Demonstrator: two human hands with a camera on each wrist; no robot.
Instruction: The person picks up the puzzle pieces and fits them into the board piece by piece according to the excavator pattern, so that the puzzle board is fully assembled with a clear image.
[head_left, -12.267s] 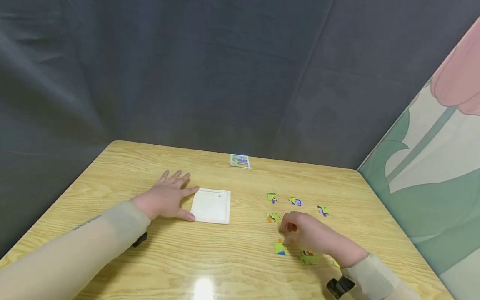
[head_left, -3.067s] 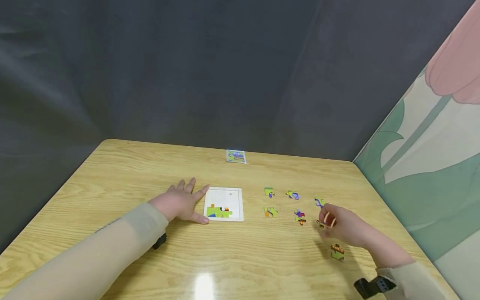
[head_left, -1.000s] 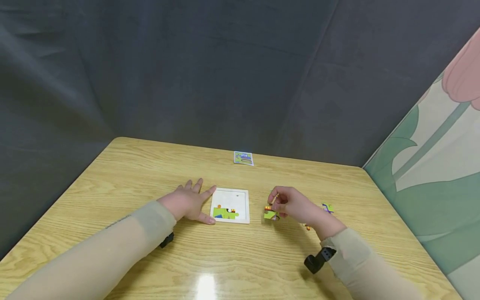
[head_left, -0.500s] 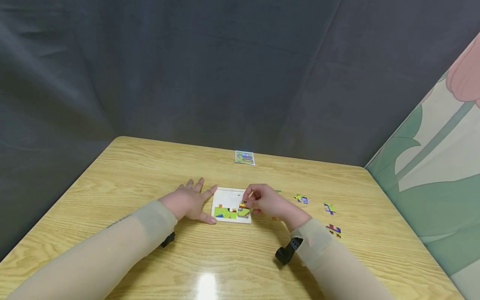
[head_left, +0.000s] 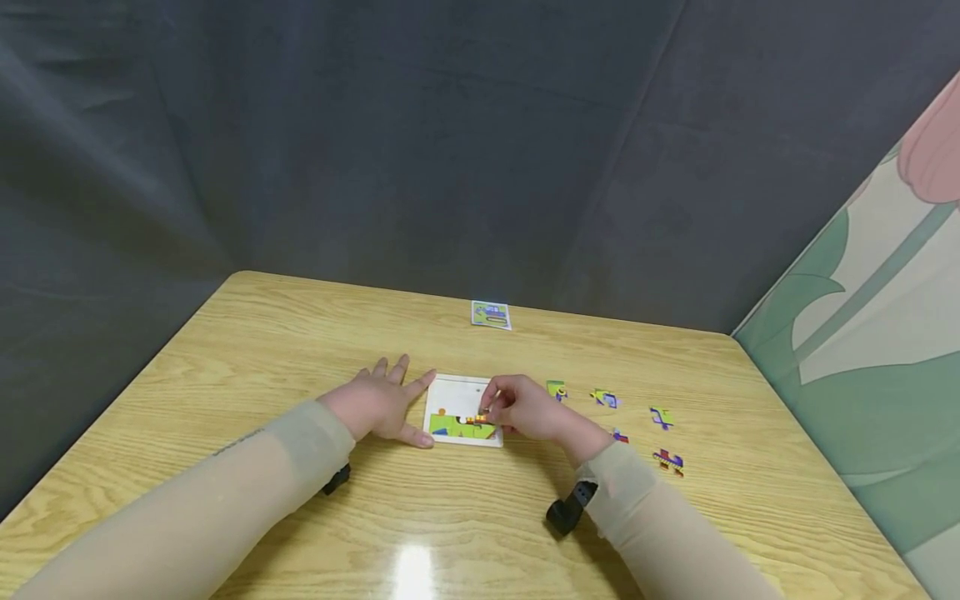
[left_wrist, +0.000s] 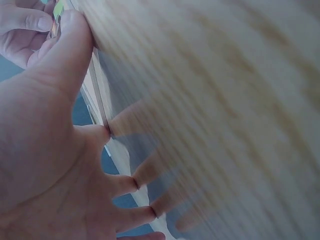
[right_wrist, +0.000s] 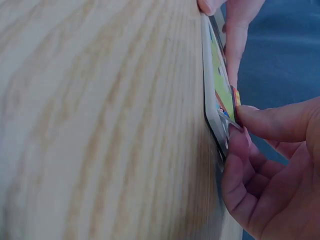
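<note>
A white square puzzle tray lies on the table, with joined green puzzle pieces along its near edge. My left hand is spread flat at the tray's left side, thumb and index finger touching its edge. In the left wrist view its fingers are straight on the tabletop. At the tray's near right corner, my right hand pinches a green puzzle piece with a red and yellow edge between thumb and fingers. The right wrist view shows this piece tilted, one side raised above the tray.
Right of the tray lie loose puzzle pieces: a green one, a purple-and-green one, another and a red-purple one. One more is partly behind my right wrist. A picture card lies near the back edge.
My right hand has carried the puzzle piece left from beside the tray and lowered it at the near right corner. Twelve seconds ago the tray held no pieces. My left hand stays at its side.
</note>
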